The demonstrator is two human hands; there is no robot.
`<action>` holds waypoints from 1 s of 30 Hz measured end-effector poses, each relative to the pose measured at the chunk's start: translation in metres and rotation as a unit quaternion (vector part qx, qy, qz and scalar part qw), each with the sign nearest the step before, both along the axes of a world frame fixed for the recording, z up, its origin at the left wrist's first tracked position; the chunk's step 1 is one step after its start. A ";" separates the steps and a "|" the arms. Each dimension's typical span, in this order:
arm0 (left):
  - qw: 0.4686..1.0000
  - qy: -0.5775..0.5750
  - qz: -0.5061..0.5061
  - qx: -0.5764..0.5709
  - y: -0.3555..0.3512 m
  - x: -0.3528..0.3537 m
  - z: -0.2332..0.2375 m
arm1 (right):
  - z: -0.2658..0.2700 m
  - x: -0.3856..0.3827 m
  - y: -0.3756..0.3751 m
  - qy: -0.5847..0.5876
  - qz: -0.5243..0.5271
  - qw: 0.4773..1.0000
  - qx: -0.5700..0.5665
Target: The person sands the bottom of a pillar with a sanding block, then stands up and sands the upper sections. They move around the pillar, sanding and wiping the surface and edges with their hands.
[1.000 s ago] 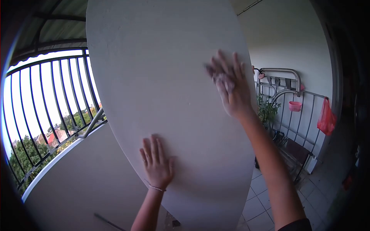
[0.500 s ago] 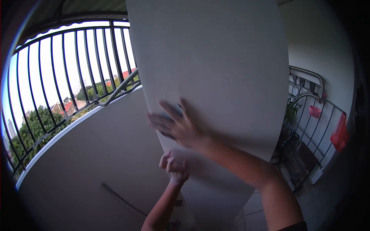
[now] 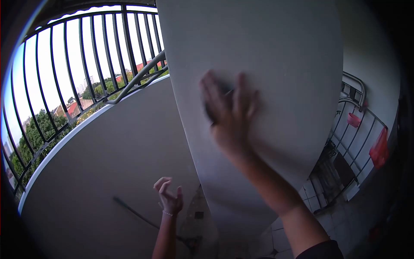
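Note:
A broad white pillar [image 3: 280,64] fills the middle of the head view. My right hand [image 3: 228,116] lies flat against its face, blurred, fingers spread upward, pressing a small dark pad [image 3: 214,103] onto the surface. My left hand [image 3: 169,199] hangs low and left of the pillar, off its surface. Its fingers are loosely curled and apart, with nothing in them, and a thin bracelet circles the wrist.
A curved balcony wall [image 3: 108,164] with black railing bars [image 3: 64,73] runs along the left, trees and rooftops beyond. A metal rack [image 3: 351,93] at the right carries a pink cup [image 3: 353,120] and a red bag [image 3: 379,149]. Floor tiles [image 3: 315,194] show below.
My right hand swept down and left across the pillar, then back up to the middle. My left hand left the pillar's face and dropped below it. The view shifted left.

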State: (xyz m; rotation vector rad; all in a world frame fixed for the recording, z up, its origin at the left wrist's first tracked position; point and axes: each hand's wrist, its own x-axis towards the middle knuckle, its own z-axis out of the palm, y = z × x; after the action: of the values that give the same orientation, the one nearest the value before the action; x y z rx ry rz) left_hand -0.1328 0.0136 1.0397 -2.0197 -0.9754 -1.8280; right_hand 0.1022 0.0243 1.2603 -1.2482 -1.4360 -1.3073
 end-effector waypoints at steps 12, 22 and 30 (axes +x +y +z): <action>0.975 -0.180 0.067 -0.113 -0.058 -0.051 -0.064 | -0.161 0.068 -0.031 -0.075 -0.012 0.991 -0.111; 0.985 -0.107 -0.066 -0.121 -0.050 0.050 -0.021 | -0.165 -0.031 0.000 0.056 0.083 0.984 -0.148; 0.964 -0.146 -0.016 -0.221 -0.069 0.005 -0.080 | -0.070 -0.042 -0.006 0.118 0.037 0.990 -0.060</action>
State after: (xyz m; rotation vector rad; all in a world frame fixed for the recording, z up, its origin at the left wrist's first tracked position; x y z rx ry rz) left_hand -0.1282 -0.0550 0.9599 -2.0344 -1.5636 -2.1168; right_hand 0.0601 0.0184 1.1905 -1.3650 -1.3916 -0.9987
